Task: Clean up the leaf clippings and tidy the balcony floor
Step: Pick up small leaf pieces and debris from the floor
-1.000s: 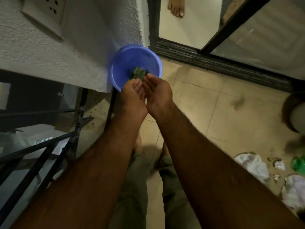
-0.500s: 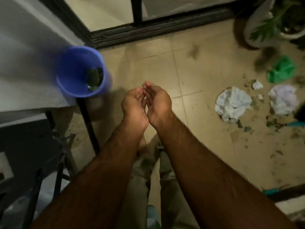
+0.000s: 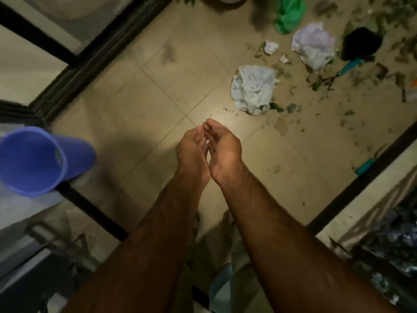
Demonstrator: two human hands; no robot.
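My 2 cupped hands are empty, between the bucket and the mess.

My left hand [image 3: 191, 147] and right hand [image 3: 222, 145] are held side by side, palms up and half open, with nothing in them; I think I keep this scoop shape ready for more clippings. The blue bucket [image 3: 33, 161] stands well apart on my left. The leaf clippings [image 3: 291, 108] lie scattered on the balcony floor [image 3: 140, 105] ahead, around a crumpled white cloth [image 3: 252, 89] and a green bag [image 3: 290, 14].
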